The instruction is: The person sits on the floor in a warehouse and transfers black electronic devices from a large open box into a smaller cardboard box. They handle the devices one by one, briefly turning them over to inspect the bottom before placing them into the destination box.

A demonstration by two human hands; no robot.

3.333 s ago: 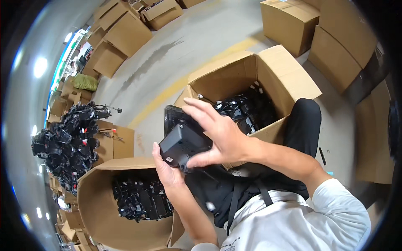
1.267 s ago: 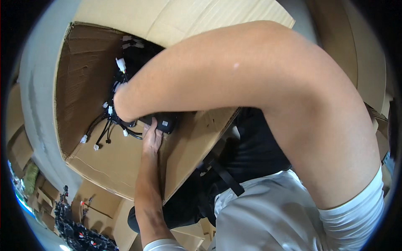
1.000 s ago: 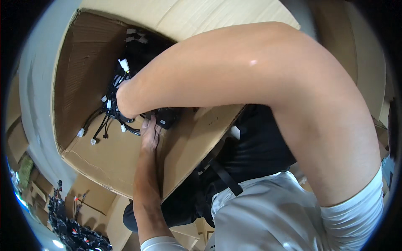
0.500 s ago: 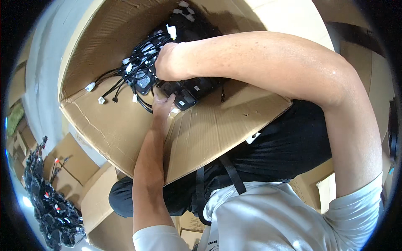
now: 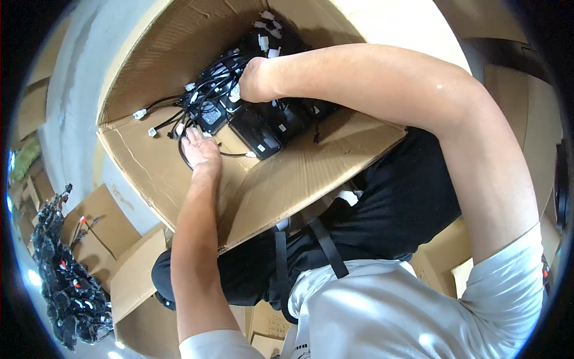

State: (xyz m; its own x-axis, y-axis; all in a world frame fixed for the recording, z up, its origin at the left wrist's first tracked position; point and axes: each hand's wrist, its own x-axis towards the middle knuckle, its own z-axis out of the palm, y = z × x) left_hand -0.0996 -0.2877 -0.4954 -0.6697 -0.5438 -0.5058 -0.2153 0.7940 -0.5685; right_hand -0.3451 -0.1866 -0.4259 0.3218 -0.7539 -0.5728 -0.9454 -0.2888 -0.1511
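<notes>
The black unit (image 5: 256, 131) lies right of our left hand (image 5: 202, 149), which has moved off it, fingers loosely extended beside cables (image 5: 209, 90); we cannot tell our right hand's (image 5: 256, 81) grip.

Your left hand (image 5: 203, 151) is at black cables (image 5: 206, 90) inside an open cardboard box (image 5: 146, 158); your right hand (image 5: 256, 82), partly hidden, sits beside them. Black casing (image 5: 254, 127) between.

Left arm (image 5: 194, 254) outstretched, left hand (image 5: 204, 151) with fingers (image 5: 192, 139) extended; right elbow (image 5: 469, 99) bent, right hand (image 5: 255, 82) partly hidden.
</notes>
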